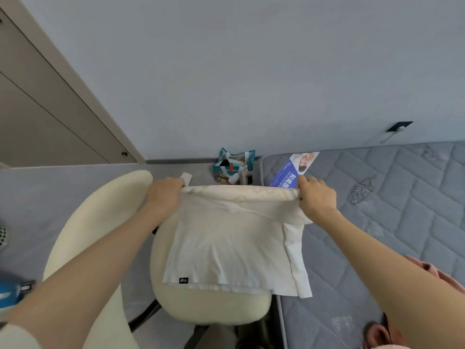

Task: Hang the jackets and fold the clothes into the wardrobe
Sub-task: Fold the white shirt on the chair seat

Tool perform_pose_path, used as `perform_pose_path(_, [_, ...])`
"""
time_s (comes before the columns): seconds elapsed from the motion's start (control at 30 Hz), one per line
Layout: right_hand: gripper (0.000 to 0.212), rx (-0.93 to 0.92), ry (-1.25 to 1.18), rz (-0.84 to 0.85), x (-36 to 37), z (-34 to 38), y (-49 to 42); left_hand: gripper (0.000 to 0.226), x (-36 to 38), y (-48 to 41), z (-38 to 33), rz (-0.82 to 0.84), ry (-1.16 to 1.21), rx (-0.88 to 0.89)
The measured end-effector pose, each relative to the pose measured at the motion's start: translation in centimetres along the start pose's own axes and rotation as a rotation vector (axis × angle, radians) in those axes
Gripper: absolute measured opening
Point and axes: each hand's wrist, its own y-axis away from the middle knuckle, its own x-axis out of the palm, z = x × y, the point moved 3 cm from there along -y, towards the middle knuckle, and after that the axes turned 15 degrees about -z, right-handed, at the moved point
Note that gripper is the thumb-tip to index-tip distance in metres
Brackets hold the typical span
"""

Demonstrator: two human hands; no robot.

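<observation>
- A white garment (226, 238) is held up by its top edge, stretched flat between both hands (looks like a tee or similar, hard to be sure).
- The left corner of that top edge is gripped by the left hand (164, 195), with the fingers curled over the fabric.
- The right corner is pinched by the right hand (317, 197), with the fabric bunched under thumb and fingers.
- The garment is hung in the air over the cream chair seat (211, 308), and its right edge is draped over the side of the grey quilted mattress (390, 197).
- A narrow strip is folded out along the right side of the cloth, and a small black label (183, 280) is seen near the lower left hem.
- The curved chair back (100, 222) is seen to the left, under the left forearm.
- A blue leaflet (289, 172) is laid on the mattress just behind the right hand.
- A teal bag (234, 165) is set against the wall, between chair and mattress.
- Beige panelled doors (50, 109) are seen upper left, well apart from the garment.
- Some pink cloth (432, 273) is piled on the mattress at lower right.
</observation>
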Motion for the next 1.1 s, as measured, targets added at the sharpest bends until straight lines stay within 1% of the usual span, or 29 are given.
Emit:
perform_pose_path(0.17, [0.034,-0.021,0.051,-0.01,4.4,0.7,-2.4,0.038,4.7,-1.8,0.0,-0.008,0.005,0.021])
perform_pose_path(0.27, [0.029,-0.047,0.044,-0.045,7.3,0.9,-2.2,0.04,8.1,-1.2,0.1,-0.005,0.007,0.048])
perform_pose_path(0.33, [0.03,-0.075,0.045,-0.054,9.4,1.2,-1.0,0.053,10.4,-0.3,0.3,0.007,-0.009,0.088])
perform_pose_path(0.4, [0.039,-0.097,0.046,-0.012,11.8,1.2,0.9,0.073,12.3,1.4,0.1,-0.033,-0.038,0.163])
perform_pose_path(0.43, [0.044,-0.117,0.044,0.017,13.0,1.2,2.0,0.083,12.9,2.4,-0.2,-0.023,-0.058,0.214])
perform_pose_path(0.5, [0.048,-0.188,0.063,0.04,14.9,1.4,4.4,0.096,14.1,4.4,-0.4,-0.126,-0.099,0.324])
perform_pose_path(0.53, [0.048,-0.233,0.069,0.032,15.7,1.6,5.6,0.101,15.0,5.5,-0.3,-0.135,-0.114,0.352])
perform_pose_path(0.6, [0.051,-0.309,0.066,-0.014,16.7,1.8,7.9,0.11,17.2,7.8,-0.3,-0.104,-0.141,0.361])
perform_pose_path(0.7, [0.055,-0.363,0.058,-0.048,18.5,1.7,11.1,0.127,19.9,10.6,-0.6,-0.054,-0.219,0.367])
perform_pose_path(0.73, [0.056,-0.37,0.053,-0.04,19.0,1.7,12.0,0.127,20.6,11.3,-0.7,-0.027,-0.206,0.364])
perform_pose_path(0.8, [0.059,-0.359,0.047,-0.006,20.1,1.7,13.5,0.115,21.6,12.4,-0.8,0.012,-0.17,0.366])
perform_pose_path(0.87, [0.056,-0.339,0.053,0.001,21.0,1.7,14.5,0.105,22.6,13.5,-1.0,0.036,-0.21,0.368])
perform_pose_path(1.0, [0.052,-0.253,0.069,0.006,22.7,1.1,15.6,0.102,24.2,14.9,-1.7,0.03,-0.212,0.36])
perform_pose_path(1.03, [0.053,-0.247,0.087,0.049,23.1,0.9,15.8,0.102,24.5,15.1,-1.7,0.024,-0.207,0.355])
perform_pose_path(1.07, [0.055,-0.254,0.12,0.122,23.7,0.9,16.1,0.104,24.7,15.2,-1.8,0.071,-0.195,0.347])
perform_pose_path(1.1, [0.059,-0.258,0.148,0.202,24.2,0.7,16.4,0.107,24.9,15.6,-1.9,0.152,-0.199,0.356])
